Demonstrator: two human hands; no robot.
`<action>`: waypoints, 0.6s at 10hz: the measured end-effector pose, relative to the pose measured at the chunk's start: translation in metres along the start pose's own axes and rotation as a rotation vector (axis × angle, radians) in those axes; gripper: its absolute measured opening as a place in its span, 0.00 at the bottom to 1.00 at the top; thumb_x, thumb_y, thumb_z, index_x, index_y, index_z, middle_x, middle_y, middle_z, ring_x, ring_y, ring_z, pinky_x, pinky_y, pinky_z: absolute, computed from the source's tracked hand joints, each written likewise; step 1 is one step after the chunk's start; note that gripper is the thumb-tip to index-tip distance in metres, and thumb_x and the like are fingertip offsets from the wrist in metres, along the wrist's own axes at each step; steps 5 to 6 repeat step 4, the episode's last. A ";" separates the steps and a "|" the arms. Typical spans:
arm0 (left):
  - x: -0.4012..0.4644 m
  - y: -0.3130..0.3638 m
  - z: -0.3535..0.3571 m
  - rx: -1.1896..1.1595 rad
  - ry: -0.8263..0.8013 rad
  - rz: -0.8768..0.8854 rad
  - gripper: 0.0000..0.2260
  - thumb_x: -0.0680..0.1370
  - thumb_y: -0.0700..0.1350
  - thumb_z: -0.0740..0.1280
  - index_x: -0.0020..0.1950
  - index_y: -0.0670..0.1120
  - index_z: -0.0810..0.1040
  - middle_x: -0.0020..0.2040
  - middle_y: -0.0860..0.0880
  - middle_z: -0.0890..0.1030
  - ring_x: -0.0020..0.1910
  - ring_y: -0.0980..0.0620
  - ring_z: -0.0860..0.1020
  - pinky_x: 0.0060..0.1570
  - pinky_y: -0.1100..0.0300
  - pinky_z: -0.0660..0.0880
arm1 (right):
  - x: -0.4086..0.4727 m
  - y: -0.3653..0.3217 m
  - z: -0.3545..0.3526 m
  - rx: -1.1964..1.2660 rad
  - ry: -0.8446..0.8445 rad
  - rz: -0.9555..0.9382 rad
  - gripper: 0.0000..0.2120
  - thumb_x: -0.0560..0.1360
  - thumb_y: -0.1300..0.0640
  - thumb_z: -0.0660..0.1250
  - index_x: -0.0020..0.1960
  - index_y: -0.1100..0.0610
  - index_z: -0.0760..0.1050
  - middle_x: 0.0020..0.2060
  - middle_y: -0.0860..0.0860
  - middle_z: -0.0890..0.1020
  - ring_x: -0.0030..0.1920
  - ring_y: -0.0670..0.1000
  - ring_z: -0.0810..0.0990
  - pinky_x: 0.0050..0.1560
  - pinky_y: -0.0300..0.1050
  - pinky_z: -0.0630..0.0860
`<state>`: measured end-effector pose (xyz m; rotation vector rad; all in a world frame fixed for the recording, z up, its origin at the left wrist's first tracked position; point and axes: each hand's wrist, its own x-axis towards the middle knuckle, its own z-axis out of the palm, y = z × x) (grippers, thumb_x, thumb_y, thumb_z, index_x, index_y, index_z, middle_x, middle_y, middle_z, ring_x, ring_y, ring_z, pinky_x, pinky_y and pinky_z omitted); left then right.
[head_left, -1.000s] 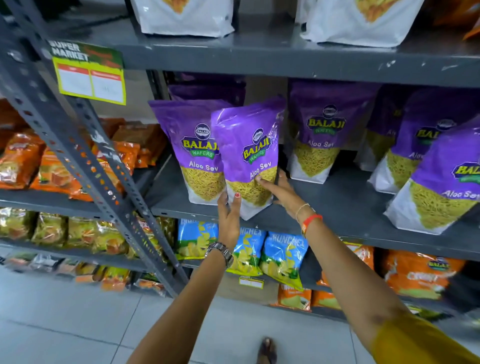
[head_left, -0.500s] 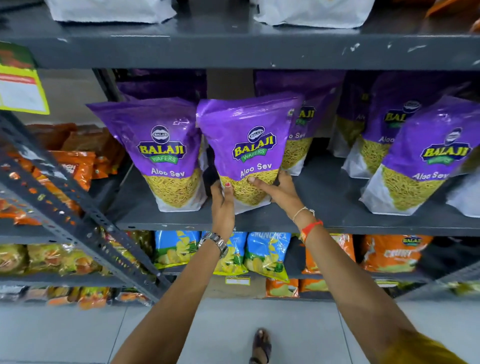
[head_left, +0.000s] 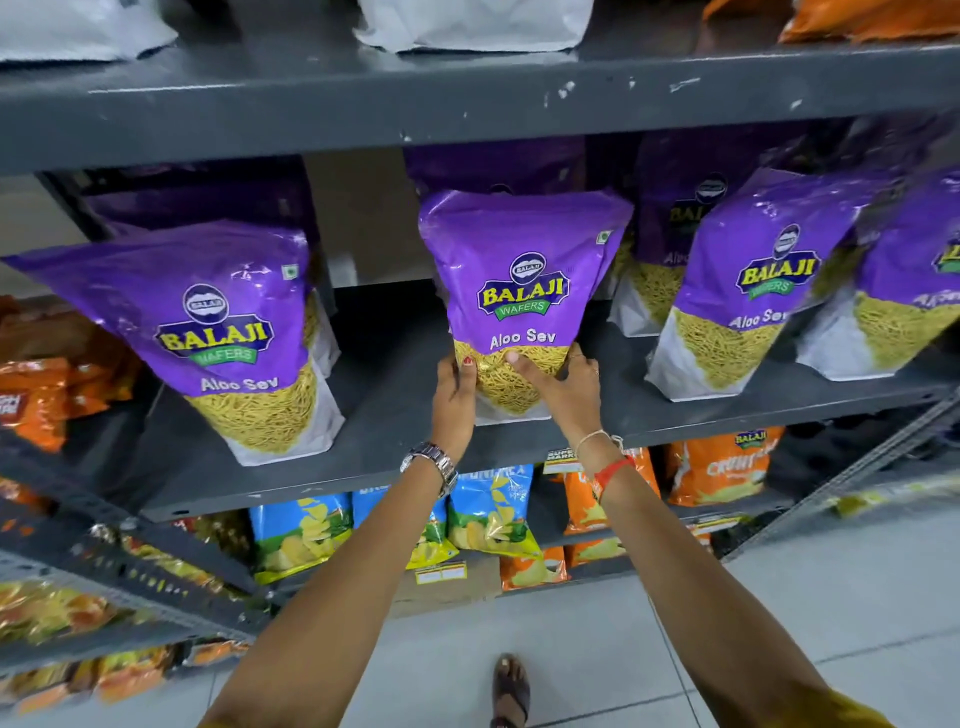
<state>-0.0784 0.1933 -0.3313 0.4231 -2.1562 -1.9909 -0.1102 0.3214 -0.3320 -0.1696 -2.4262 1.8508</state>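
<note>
I see the glossy purple plastic snack pouch (head_left: 519, 291) upright on the grey metal shelf (head_left: 395, 415), long axis rising above the grip; left hand (head_left: 454, 395) and right hand (head_left: 566, 387) clasp its base, equally near.

The one camera rode on the person's head, wide-angled, looking forward and down at the grey shelf (head_left: 384, 415) from close by, the purple packet (head_left: 524, 291) mid-frame and floor tiles (head_left: 857, 597) along the bottom.
</note>
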 end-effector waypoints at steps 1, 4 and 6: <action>-0.002 -0.003 0.002 0.036 -0.008 0.022 0.17 0.80 0.48 0.55 0.63 0.39 0.65 0.61 0.39 0.76 0.58 0.44 0.76 0.56 0.54 0.72 | 0.001 0.001 -0.001 -0.014 -0.016 0.007 0.34 0.62 0.36 0.73 0.61 0.54 0.72 0.58 0.55 0.78 0.68 0.55 0.67 0.64 0.52 0.68; -0.022 0.009 -0.002 0.077 0.047 0.142 0.21 0.79 0.48 0.57 0.71 0.44 0.59 0.68 0.47 0.71 0.63 0.53 0.71 0.50 0.70 0.67 | -0.011 -0.007 -0.041 0.416 0.215 0.022 0.33 0.61 0.46 0.77 0.61 0.53 0.70 0.56 0.56 0.76 0.51 0.50 0.77 0.56 0.49 0.74; -0.022 0.009 -0.002 0.077 0.047 0.142 0.21 0.79 0.48 0.57 0.71 0.44 0.59 0.68 0.47 0.71 0.63 0.53 0.71 0.50 0.70 0.67 | -0.011 -0.007 -0.041 0.416 0.215 0.022 0.33 0.61 0.46 0.77 0.61 0.53 0.70 0.56 0.56 0.76 0.51 0.50 0.77 0.56 0.49 0.74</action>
